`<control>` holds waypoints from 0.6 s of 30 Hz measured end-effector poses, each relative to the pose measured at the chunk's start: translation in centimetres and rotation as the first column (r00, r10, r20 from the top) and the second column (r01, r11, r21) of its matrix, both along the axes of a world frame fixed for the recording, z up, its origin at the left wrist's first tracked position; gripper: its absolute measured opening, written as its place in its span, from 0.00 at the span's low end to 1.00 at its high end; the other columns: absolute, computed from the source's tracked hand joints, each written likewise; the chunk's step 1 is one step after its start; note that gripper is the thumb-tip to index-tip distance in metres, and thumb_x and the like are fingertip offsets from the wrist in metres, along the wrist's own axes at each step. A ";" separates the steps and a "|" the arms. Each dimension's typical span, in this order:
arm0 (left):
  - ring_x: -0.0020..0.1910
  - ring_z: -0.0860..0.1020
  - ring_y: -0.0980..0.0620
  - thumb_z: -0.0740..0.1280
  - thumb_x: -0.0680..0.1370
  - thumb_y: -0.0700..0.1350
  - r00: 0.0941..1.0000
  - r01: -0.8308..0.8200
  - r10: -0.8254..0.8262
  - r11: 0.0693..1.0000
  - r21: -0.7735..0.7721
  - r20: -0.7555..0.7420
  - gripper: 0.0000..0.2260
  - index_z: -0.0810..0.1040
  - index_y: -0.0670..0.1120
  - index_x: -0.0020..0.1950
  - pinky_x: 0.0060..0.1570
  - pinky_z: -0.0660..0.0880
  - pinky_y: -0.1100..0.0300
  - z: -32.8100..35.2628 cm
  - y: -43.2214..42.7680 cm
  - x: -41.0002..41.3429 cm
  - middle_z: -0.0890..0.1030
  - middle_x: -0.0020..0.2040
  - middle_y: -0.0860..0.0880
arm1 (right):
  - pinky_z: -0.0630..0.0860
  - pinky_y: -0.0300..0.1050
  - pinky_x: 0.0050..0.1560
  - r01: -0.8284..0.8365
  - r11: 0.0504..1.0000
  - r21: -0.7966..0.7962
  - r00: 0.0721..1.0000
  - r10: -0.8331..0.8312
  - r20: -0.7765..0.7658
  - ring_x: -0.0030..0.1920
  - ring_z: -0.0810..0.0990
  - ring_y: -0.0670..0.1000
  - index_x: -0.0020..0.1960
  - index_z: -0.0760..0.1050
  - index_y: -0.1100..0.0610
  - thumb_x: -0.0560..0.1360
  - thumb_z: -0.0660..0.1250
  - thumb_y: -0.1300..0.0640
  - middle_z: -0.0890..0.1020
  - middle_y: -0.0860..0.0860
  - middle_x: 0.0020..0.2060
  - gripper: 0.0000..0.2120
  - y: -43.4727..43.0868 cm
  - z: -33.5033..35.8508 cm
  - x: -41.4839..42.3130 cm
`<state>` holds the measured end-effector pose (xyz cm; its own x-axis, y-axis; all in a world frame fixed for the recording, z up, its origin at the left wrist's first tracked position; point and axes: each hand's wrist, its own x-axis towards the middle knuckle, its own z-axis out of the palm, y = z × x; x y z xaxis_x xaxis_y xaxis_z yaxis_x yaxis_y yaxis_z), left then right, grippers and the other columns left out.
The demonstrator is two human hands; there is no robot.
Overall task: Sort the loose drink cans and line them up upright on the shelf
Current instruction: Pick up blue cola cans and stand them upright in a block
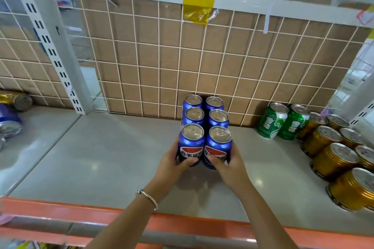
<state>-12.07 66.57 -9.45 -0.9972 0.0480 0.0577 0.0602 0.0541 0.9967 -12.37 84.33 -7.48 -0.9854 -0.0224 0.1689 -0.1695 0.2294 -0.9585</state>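
Note:
Several blue cans stand upright in two rows at the middle of the grey shelf, reaching back to the wire grid. My left hand is wrapped around the front left blue can. My right hand grips the front right blue can. Both front cans stand upright, side by side and touching. Behind them the other blue cans stand in pairs.
Two green cans stand upright at the back right, with several gold cans in rows beside them. Loose blue and gold cans lie on their sides on the neighbouring shelf at far left. An orange rail edges the shelf front.

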 end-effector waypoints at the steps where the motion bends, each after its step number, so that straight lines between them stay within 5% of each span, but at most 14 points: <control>1: 0.61 0.76 0.59 0.72 0.72 0.38 1.000 0.003 -0.003 1.000 -0.001 0.000 0.31 0.64 0.51 0.73 0.54 0.74 0.68 0.0 0.0 0.0 0.77 0.63 0.56 | 0.73 0.29 0.54 0.001 1.000 -0.009 1.000 -0.001 -0.001 0.58 0.77 0.38 0.66 0.67 0.50 0.70 0.73 0.62 0.77 0.44 0.61 0.28 0.0 -0.1 0.0; 5: 0.60 0.76 0.62 0.72 0.73 0.40 1.000 0.016 -0.015 0.999 -0.038 0.006 0.31 0.64 0.51 0.72 0.53 0.74 0.70 0.2 -0.1 0.1 0.77 0.63 0.56 | 0.75 0.36 0.59 0.012 1.000 -0.008 1.000 -0.012 0.007 0.62 0.75 0.43 0.71 0.64 0.53 0.69 0.74 0.53 0.75 0.47 0.65 0.34 -0.3 -0.6 0.4; 10: 0.60 0.75 0.65 0.72 0.73 0.42 0.999 0.051 -0.050 0.990 -0.133 0.013 0.31 0.63 0.53 0.72 0.52 0.73 0.72 0.4 -0.7 -0.4 0.76 0.62 0.58 | 0.72 0.29 0.57 0.038 0.999 0.019 0.999 -0.039 0.022 0.61 0.74 0.36 0.71 0.60 0.50 0.72 0.72 0.64 0.73 0.47 0.66 0.34 -0.5 -1.4 0.7; 16: 0.61 0.70 0.73 0.68 0.76 0.44 0.996 0.082 -0.084 0.977 -0.198 0.000 0.33 0.53 0.59 0.74 0.54 0.68 0.77 0.6 -0.4 0.9 0.71 0.65 0.64 | 0.73 0.50 0.63 0.220 0.972 0.083 0.970 -0.227 0.084 0.64 0.74 0.49 0.71 0.62 0.52 0.63 0.71 0.56 0.75 0.51 0.65 0.38 -1.6 -2.6 1.3; 18: 0.64 0.68 0.70 0.67 0.77 0.46 0.996 0.089 -0.092 0.970 -0.227 0.001 0.33 0.51 0.57 0.76 0.61 0.68 0.72 0.7 -0.3 2.0 0.68 0.69 0.61 | 0.72 0.58 0.64 0.285 0.952 0.116 0.942 -0.300 0.150 0.66 0.72 0.55 0.71 0.60 0.55 0.61 0.71 0.54 0.73 0.55 0.66 0.40 -2.3 -2.8 1.5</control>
